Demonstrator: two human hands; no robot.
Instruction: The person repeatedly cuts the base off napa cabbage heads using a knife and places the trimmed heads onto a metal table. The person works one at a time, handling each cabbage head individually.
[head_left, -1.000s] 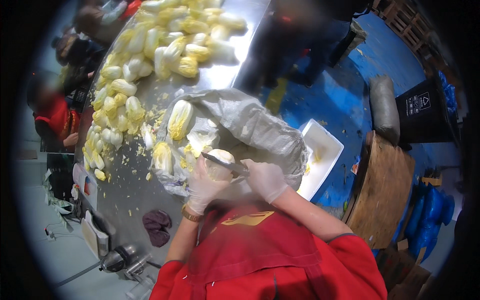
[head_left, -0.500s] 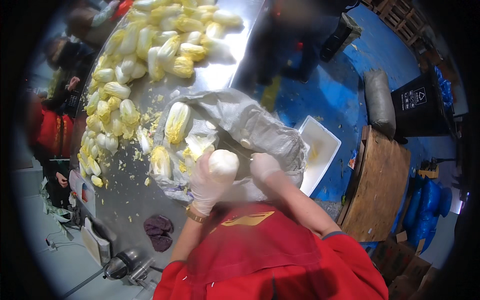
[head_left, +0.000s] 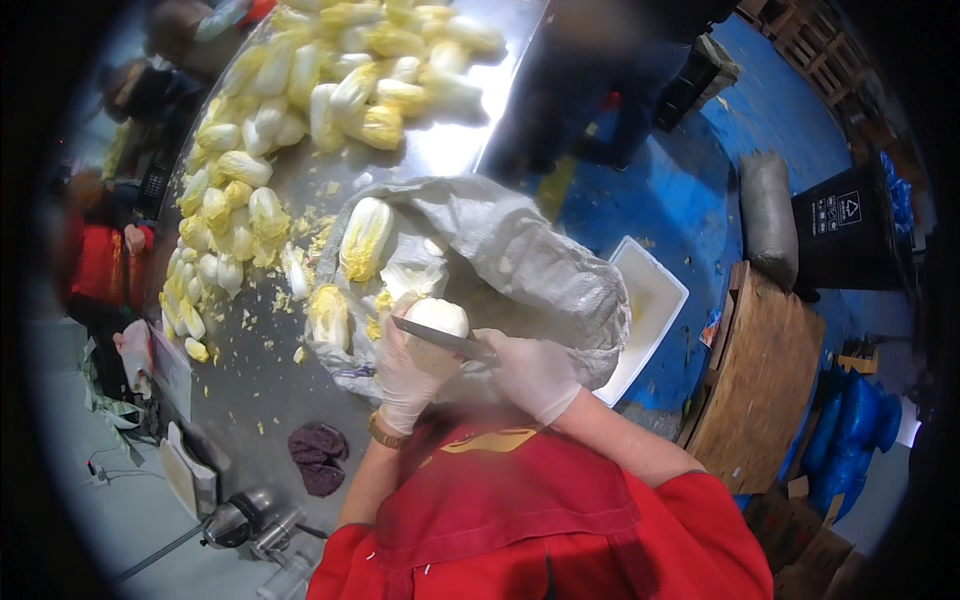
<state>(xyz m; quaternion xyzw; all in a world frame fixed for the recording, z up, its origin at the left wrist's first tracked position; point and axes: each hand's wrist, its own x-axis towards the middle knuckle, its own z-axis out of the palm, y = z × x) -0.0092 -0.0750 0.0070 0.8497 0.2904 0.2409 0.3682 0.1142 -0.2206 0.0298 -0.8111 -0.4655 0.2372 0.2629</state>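
- I have the left hand (head_left: 410, 372) in a sheer glove, its fingers curled around the side of a Chinese cabbage (head_left: 438, 314) whose pale, rounded end is turned up toward me.
- The right hand (head_left: 535, 377), gloved too, is clenched on the handle of a knife (head_left: 440, 337), covering most of it.
- The knife's blade lies across the cabbage from the right, tip near the left fingers; from here I cannot tell whether its edge has bitten in.
- The cabbage is over the near side of a grey woven sack (head_left: 490, 220), just ahead of the red apron (head_left: 500, 490), so I read little room between hands and body.
- Past the hands the sack gapes into a shadowed hollow; its crumpled rim curves around the far and right sides.
- At the sack's left end I see a long cabbage (head_left: 366, 240) and a yellower one (head_left: 328, 316), both close to the left hand.
- The steel table (head_left: 240, 390) has its right edge running down from the top, then hidden by the sack.
- A strip of steel with leaf scraps separates the sack from the heaped cabbages (head_left: 270, 170).
- Nearer me, the steel widens around a dark purple cloth (head_left: 318, 458).
- Rightward, a white bin (head_left: 655, 290) shows past the sack's rim, with blue floor (head_left: 690, 210) beyond.
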